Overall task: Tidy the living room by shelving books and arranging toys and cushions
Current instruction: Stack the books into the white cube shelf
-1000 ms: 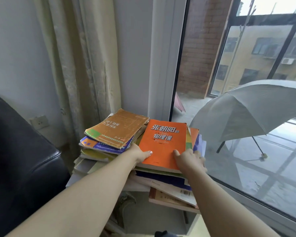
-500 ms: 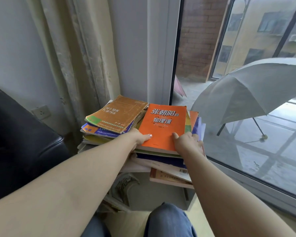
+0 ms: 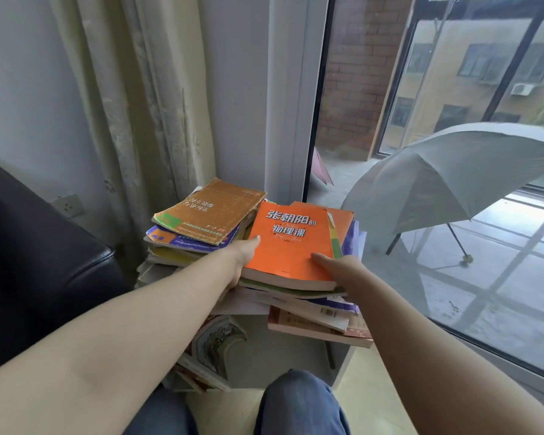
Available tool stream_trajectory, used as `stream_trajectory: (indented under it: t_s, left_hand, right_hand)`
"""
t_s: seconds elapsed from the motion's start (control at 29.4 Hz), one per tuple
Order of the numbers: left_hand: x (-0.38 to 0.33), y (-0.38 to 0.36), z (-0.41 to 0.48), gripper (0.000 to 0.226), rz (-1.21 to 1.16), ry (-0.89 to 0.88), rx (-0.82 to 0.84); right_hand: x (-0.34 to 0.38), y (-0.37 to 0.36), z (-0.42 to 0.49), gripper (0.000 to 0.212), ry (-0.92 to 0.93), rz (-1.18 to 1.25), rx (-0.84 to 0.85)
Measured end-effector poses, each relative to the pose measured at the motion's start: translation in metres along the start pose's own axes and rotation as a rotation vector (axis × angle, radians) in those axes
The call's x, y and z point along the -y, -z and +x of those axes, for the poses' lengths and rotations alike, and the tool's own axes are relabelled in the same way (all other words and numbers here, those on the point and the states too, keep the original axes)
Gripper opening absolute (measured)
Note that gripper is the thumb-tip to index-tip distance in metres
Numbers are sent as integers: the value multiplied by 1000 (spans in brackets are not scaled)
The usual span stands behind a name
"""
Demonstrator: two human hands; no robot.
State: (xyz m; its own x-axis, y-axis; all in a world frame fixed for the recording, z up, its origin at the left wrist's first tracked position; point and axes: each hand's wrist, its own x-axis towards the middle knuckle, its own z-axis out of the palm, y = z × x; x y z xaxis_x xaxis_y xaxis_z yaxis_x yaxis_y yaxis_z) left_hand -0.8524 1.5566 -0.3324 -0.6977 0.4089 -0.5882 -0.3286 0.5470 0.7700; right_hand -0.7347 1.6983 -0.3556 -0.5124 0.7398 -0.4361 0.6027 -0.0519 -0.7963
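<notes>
Orange book [image 3: 288,243] unmoved; left hand [image 3: 243,258], right hand [image 3: 343,270] still gripping.

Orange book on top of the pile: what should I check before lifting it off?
1. Left hand holds the orange book at its left edge, thumb on the cover: ok.
2. Right hand holds its near right corner, thumb on top: ok.
3. Fingers under this book only: cannot tell, hidden.
4. Nothing lying on its cover: ok.
5. Lower books stacked squarely: not ok, they splay and jut out unevenly.
</notes>
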Motion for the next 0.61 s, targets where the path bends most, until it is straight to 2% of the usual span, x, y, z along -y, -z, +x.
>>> stream_trajectory:
  t_s: [0.07, 0.24, 0.37, 0.54, 0.61]
  left_hand:
    - [3, -4, 1, 64, -38, -70, -67]
    - [26, -6, -7, 68, -93, -188, -132]
    - [54, 8, -29, 39, -140, -378, -160]
    - [85, 49, -57, 15, -291, -560, -35]
    - [98, 62, -68, 22, -258, -613, -4]
  right_hand:
    - [-3, 7, -7, 49, -7, 61, 85]
    - [-14, 18, -27, 42, 66, 176, 162]
    - [-28, 6, -48, 49, 165, 290, 223]
    - [-40, -11, -82, 54, 279, 416, 385]
    - [-48, -18, -96, 54, 329, 414, 402]
